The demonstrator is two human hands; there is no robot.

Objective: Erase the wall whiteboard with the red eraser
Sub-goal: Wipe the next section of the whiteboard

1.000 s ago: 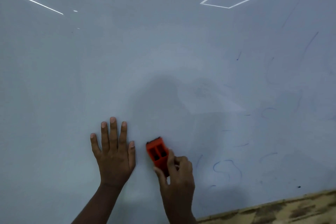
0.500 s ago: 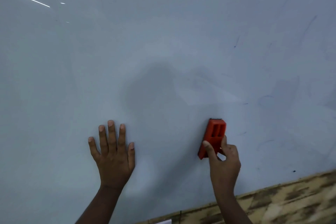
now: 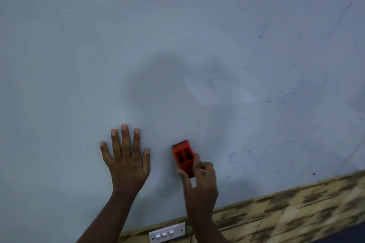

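1. The red eraser (image 3: 184, 158) sits low in the middle of the frame, pressed on the whiteboard (image 3: 177, 45).
2. The right hand (image 3: 200, 185) holds the eraser from below. The thumb is on its left side and the curled fingers are on its right side.
3. The top of the eraser sticks out above the fingers.
4. The left hand (image 3: 126, 162) lies flat on the board, left of the eraser, with straight fingers spread.
5. Faint blue marks (image 3: 244, 161) show to the right of the eraser.
6. A white switch plate (image 3: 167, 233) sits at the bottom.
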